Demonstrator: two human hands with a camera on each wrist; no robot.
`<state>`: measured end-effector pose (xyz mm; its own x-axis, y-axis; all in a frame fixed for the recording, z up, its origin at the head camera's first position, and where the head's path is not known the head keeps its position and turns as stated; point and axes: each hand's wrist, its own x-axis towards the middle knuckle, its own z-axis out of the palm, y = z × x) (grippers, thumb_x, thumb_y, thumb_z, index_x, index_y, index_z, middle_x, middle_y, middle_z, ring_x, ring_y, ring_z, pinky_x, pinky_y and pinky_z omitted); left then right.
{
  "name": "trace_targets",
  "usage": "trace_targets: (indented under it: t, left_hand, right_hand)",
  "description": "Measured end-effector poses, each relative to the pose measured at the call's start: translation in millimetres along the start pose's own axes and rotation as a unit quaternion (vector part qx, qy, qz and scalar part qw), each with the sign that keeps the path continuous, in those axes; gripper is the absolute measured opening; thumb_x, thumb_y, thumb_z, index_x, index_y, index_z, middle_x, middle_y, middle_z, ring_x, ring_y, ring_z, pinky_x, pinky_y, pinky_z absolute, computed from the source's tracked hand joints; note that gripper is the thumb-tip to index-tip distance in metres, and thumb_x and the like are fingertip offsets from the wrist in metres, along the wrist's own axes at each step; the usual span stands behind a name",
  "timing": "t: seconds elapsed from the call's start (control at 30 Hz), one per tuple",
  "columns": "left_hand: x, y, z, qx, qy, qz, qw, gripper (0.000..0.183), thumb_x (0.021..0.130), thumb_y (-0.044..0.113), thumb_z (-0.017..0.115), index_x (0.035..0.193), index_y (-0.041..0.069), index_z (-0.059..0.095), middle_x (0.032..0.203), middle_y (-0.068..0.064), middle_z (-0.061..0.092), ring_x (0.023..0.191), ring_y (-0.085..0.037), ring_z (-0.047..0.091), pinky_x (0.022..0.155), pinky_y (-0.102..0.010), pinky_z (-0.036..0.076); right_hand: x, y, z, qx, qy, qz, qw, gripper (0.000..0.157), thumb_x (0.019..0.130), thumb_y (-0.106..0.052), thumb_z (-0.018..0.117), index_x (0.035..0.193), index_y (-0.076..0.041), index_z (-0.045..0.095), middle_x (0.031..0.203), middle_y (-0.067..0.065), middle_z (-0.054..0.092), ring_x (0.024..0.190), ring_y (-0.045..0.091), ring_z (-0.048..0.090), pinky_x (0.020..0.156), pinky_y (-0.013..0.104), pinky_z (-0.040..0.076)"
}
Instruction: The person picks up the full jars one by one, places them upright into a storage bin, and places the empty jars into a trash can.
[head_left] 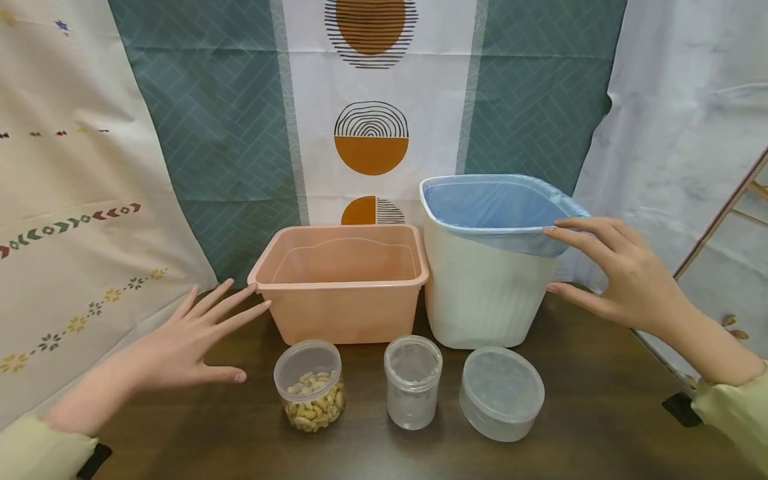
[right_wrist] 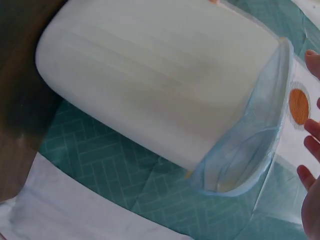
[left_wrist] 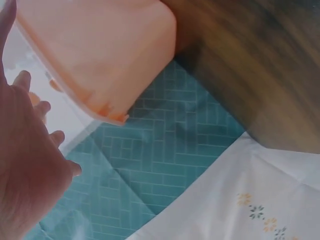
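My left hand (head_left: 186, 343) is spread with straight fingers, its fingertips close to the left end of a pink plastic bin (head_left: 342, 313). Beside the white trash can (head_left: 483, 293) with a blue liner bag (head_left: 492, 203), my right hand (head_left: 624, 273) hovers with relaxed fingers, its fingertips overlapping the bag's rim in the head view. Both hands hold nothing. A clear jar of cashews (head_left: 315, 400) stands nearest the left hand. To its right are a narrow clear jar (head_left: 413, 387) and a wide, low clear container (head_left: 501, 397). The right wrist view shows the bag (right_wrist: 245, 145) folded over the can's rim.
Everything stands on a dark brown wooden table (head_left: 360, 453). Behind hangs a green and white patterned cloth (head_left: 222, 133). A cream cloth (head_left: 72, 200) borders the left side, and a pale cloth (head_left: 678, 133) the right.
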<state>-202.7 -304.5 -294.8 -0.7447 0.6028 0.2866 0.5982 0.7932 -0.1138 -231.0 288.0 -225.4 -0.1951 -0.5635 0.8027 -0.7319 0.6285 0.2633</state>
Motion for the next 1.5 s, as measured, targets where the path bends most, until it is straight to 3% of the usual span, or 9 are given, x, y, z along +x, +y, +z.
trace_targets:
  t: [0.3, 0.43, 0.57, 0.7, 0.97, 1.13, 1.27, 1.5]
  left_hand:
    - [10.2, 13.3, -12.6, -0.003, 0.001, 0.024, 0.9997, 0.093, 0.080, 0.069, 0.065, 0.157, 0.032, 0.027, 0.168, 0.002, 0.012, 0.157, -0.021, -0.007, 0.121, -0.059, -0.011]
    - [16.5, 20.2, -17.3, -0.025, -0.011, 0.026, 0.9993, 0.093, 0.080, 0.070, 0.065, 0.157, 0.033, 0.027, 0.168, 0.002, 0.014, 0.157, -0.021, -0.004, 0.119, -0.068, 0.000]
    - [24.0, 27.2, -20.8, -0.037, -0.018, 0.041, 0.9983, 0.094, 0.079, 0.070, 0.065, 0.157, 0.034, 0.026, 0.167, 0.003, 0.017, 0.157, -0.022, 0.000, 0.114, -0.072, 0.009]
    - [30.1, 33.4, -22.6, -0.035, -0.012, 0.066, 0.9971, 0.095, 0.079, 0.068, 0.067, 0.157, 0.032, 0.027, 0.166, 0.001, 0.019, 0.156, -0.022, 0.003, 0.112, -0.073, 0.013]
    - [36.8, 40.3, -25.3, -0.036, -0.011, 0.081, 0.9960, 0.094, 0.080, 0.070, 0.065, 0.157, 0.031, 0.026, 0.167, 0.003, 0.015, 0.157, -0.024, 0.000, 0.115, -0.069, 0.010]
    - [42.1, 43.2, -24.1, -0.025, -0.011, 0.093, 0.9953, 0.094, 0.081, 0.073, 0.060, 0.157, 0.032, 0.025, 0.167, 0.003, 0.015, 0.156, -0.028, 0.005, 0.121, -0.061, 0.003]
    - [46.8, 45.4, -23.8, -0.017, -0.016, 0.099, 0.9948, 0.094, 0.081, 0.074, 0.058, 0.157, 0.032, 0.025, 0.167, 0.002, 0.015, 0.154, -0.033, 0.011, 0.124, -0.052, -0.005]
    - [59.5, 50.8, -25.8, -0.032, -0.030, 0.109, 0.9931, 0.095, 0.080, 0.076, 0.058, 0.157, 0.033, 0.024, 0.168, 0.004, 0.012, 0.156, -0.030, 0.004, 0.114, -0.070, 0.009]
  right_hand:
    - [6, 19, 15.5, 0.040, 0.060, 0.002, 0.997, 0.059, 0.092, -0.056, 0.060, 0.113, -0.003, 0.072, 0.109, 0.025, 0.066, 0.098, 0.040, 0.054, 0.105, 0.016, 0.028]
    - [5, 24, 20.9, 0.066, 0.075, 0.013, 0.995, 0.057, 0.094, -0.052, 0.060, 0.107, 0.002, 0.072, 0.106, 0.028, 0.064, 0.100, 0.040, 0.051, 0.104, 0.016, 0.031]
    - [4, 25, 23.7, 0.079, 0.097, 0.040, 0.991, 0.057, 0.095, -0.050, 0.060, 0.101, 0.005, 0.072, 0.102, 0.029, 0.062, 0.106, 0.021, 0.052, 0.101, 0.013, 0.032]
    - [4, 24, 26.0, 0.086, 0.115, 0.066, 0.987, 0.058, 0.094, -0.051, 0.061, 0.098, 0.006, 0.073, 0.099, 0.031, 0.060, 0.114, -0.001, 0.044, 0.098, 0.011, 0.031]
    - [7, 22, 32.9, 0.134, 0.128, 0.110, 0.977, 0.055, 0.090, -0.047, 0.067, 0.097, 0.007, 0.074, 0.100, 0.030, 0.057, 0.112, -0.003, 0.044, 0.094, 0.016, 0.030]
    - [6, 16, 36.2, 0.156, 0.136, 0.167, 0.964, 0.022, 0.082, -0.008, 0.079, 0.097, 0.007, 0.074, 0.101, 0.003, 0.061, 0.107, -0.001, 0.045, 0.094, 0.017, 0.030]
    - [6, 11, 40.9, 0.169, 0.151, 0.212, 0.951, 0.023, 0.072, 0.011, 0.079, 0.094, 0.008, 0.074, 0.101, -0.018, 0.056, 0.101, -0.001, 0.043, 0.090, 0.017, 0.029]
    - [7, 9, 52.0, 0.184, 0.178, 0.252, 0.933, 0.018, 0.073, 0.015, 0.075, 0.091, 0.010, 0.073, 0.096, -0.021, 0.053, 0.096, -0.001, 0.038, 0.088, 0.019, 0.025]
